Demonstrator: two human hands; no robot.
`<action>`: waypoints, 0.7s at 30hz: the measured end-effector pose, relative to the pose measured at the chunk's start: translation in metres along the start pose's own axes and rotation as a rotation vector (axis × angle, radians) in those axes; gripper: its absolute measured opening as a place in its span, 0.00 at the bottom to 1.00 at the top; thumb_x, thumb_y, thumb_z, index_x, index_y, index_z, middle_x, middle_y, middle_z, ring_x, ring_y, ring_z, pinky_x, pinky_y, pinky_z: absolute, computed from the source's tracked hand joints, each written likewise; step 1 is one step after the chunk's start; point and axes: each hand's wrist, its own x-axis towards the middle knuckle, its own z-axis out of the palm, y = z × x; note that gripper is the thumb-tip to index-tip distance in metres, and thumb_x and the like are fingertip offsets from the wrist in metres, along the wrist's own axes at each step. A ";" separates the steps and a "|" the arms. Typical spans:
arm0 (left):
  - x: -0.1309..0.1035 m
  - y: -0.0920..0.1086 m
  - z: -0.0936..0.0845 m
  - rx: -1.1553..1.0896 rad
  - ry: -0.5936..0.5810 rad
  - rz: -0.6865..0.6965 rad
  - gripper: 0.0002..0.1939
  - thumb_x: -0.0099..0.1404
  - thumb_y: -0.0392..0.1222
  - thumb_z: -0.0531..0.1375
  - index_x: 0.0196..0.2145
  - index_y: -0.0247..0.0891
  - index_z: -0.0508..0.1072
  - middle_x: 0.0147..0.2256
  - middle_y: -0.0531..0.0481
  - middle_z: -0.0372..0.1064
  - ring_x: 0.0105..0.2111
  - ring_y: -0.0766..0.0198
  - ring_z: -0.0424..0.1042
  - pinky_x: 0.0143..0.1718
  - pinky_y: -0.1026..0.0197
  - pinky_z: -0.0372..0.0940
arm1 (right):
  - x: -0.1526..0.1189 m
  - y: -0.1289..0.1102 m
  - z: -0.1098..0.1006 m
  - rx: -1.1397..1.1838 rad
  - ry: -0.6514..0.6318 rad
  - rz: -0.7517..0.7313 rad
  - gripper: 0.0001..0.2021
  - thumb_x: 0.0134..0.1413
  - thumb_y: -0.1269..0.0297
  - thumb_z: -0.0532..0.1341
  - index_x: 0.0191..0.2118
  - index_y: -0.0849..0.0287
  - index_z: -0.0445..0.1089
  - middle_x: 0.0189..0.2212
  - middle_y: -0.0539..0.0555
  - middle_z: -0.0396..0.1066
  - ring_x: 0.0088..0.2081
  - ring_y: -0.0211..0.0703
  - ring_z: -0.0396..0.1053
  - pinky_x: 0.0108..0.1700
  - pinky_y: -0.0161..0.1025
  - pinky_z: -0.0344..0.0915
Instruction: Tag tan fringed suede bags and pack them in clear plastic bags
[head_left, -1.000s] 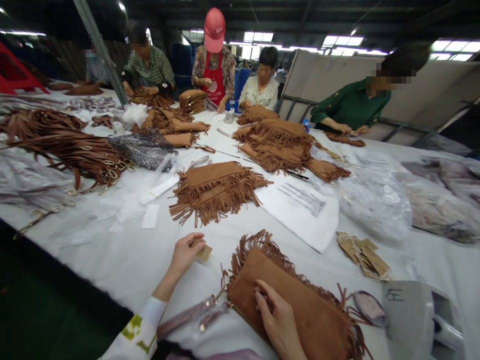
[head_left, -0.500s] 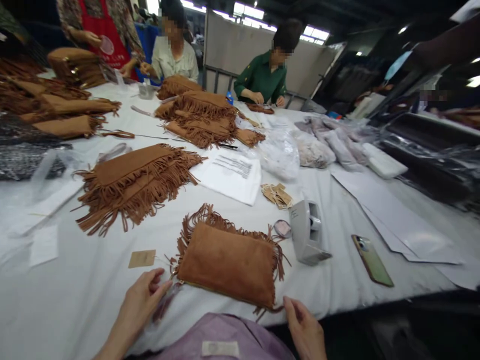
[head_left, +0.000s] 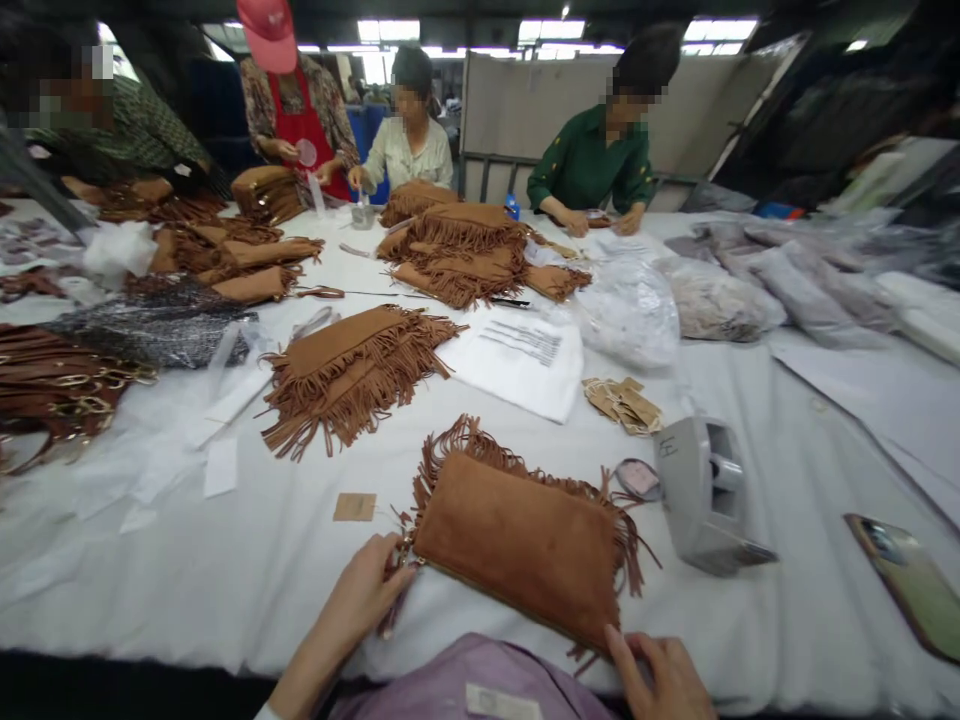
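Observation:
A brown suede pouch (head_left: 517,540) with fringe along its far and right edges lies flat on the white-covered table, close to my body. My left hand (head_left: 367,590) is at its near left corner, thumb and fingers closed around a dark brown strap (head_left: 395,603) by the metal clasp. At the near right corner, my right hand (head_left: 660,670) touches the pouch with a fingertip, its fingers apart. A tan tag (head_left: 354,507) lies left of the pouch, joined to that corner by a thin string.
Beyond are a fringed pouch stack (head_left: 352,365), a white bag (head_left: 517,360), tan tags (head_left: 624,403), a tape dispenser (head_left: 705,490) and a phone (head_left: 907,580). Straps with metal rings (head_left: 67,385) lie left. Several people work across the table, including one in green (head_left: 592,165).
The view has swung left, so things sit further right. My left hand has closed on the strap by the clasp. My right hand has come up against the pouch's corner.

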 end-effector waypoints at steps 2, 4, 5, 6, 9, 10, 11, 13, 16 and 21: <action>0.001 0.001 0.008 -0.003 0.002 0.015 0.11 0.59 0.50 0.57 0.31 0.39 0.69 0.29 0.50 0.66 0.32 0.57 0.66 0.35 0.58 0.58 | -0.006 -0.009 -0.002 -0.022 0.013 0.030 0.23 0.56 0.43 0.51 0.27 0.55 0.71 0.27 0.58 0.67 0.33 0.51 0.68 0.41 0.49 0.65; 0.004 0.002 0.012 -0.074 0.000 0.003 0.13 0.59 0.52 0.57 0.26 0.40 0.67 0.25 0.52 0.65 0.29 0.58 0.65 0.33 0.59 0.57 | -0.008 -0.017 -0.004 -0.005 0.022 0.031 0.22 0.58 0.46 0.49 0.26 0.56 0.70 0.29 0.58 0.67 0.35 0.50 0.68 0.42 0.49 0.65; 0.005 0.002 0.014 -0.151 -0.011 -0.015 0.15 0.58 0.54 0.58 0.25 0.40 0.66 0.24 0.53 0.64 0.28 0.59 0.64 0.32 0.60 0.57 | -0.009 -0.021 -0.005 0.019 0.031 0.027 0.22 0.59 0.47 0.49 0.27 0.56 0.69 0.30 0.58 0.67 0.36 0.50 0.68 0.43 0.48 0.65; 0.006 0.003 0.015 -0.263 -0.030 -0.042 0.16 0.58 0.55 0.59 0.24 0.40 0.65 0.23 0.54 0.64 0.27 0.60 0.65 0.31 0.60 0.58 | -0.008 -0.023 -0.007 0.047 0.048 0.029 0.21 0.59 0.48 0.48 0.27 0.56 0.69 0.31 0.58 0.68 0.37 0.49 0.68 0.43 0.47 0.65; 0.004 0.012 0.016 -0.742 -0.100 -0.234 0.18 0.54 0.55 0.64 0.26 0.38 0.66 0.27 0.53 0.69 0.31 0.60 0.69 0.34 0.62 0.64 | -0.007 -0.026 -0.012 0.140 0.078 0.058 0.19 0.60 0.50 0.48 0.28 0.56 0.67 0.31 0.55 0.69 0.36 0.47 0.68 0.42 0.44 0.65; 0.003 0.016 0.016 -0.899 -0.126 -0.322 0.18 0.52 0.54 0.66 0.28 0.38 0.68 0.29 0.52 0.71 0.33 0.60 0.71 0.36 0.62 0.65 | -0.007 -0.026 -0.014 0.170 0.075 0.078 0.18 0.60 0.51 0.48 0.28 0.56 0.66 0.30 0.54 0.69 0.35 0.46 0.68 0.41 0.42 0.65; 0.002 0.020 0.016 -1.027 -0.141 -0.405 0.18 0.51 0.51 0.68 0.30 0.37 0.69 0.30 0.51 0.73 0.34 0.61 0.72 0.38 0.63 0.67 | -0.007 -0.026 -0.015 0.196 0.070 0.101 0.17 0.60 0.51 0.49 0.29 0.56 0.66 0.29 0.54 0.69 0.34 0.45 0.68 0.40 0.41 0.65; 0.002 0.028 0.016 -1.177 -0.185 -0.519 0.18 0.51 0.47 0.70 0.34 0.35 0.71 0.31 0.50 0.74 0.32 0.64 0.73 0.36 0.66 0.68 | -0.006 -0.024 -0.018 0.238 0.055 0.145 0.15 0.58 0.51 0.51 0.33 0.56 0.68 0.30 0.53 0.71 0.32 0.44 0.69 0.37 0.40 0.65; 0.008 0.038 0.014 -1.212 -0.317 -0.621 0.18 0.53 0.45 0.70 0.37 0.34 0.72 0.31 0.47 0.75 0.27 0.66 0.74 0.25 0.69 0.67 | -0.006 -0.022 -0.019 0.280 0.020 0.162 0.15 0.56 0.52 0.54 0.38 0.57 0.71 0.34 0.55 0.72 0.35 0.45 0.69 0.38 0.39 0.65; 0.039 0.063 0.011 -1.269 -0.462 -0.755 0.20 0.55 0.40 0.69 0.43 0.33 0.70 0.34 0.42 0.77 0.31 0.55 0.78 0.31 0.58 0.75 | -0.004 -0.023 -0.023 0.298 0.035 0.176 0.17 0.55 0.50 0.55 0.28 0.56 0.72 0.30 0.54 0.70 0.33 0.45 0.68 0.38 0.39 0.64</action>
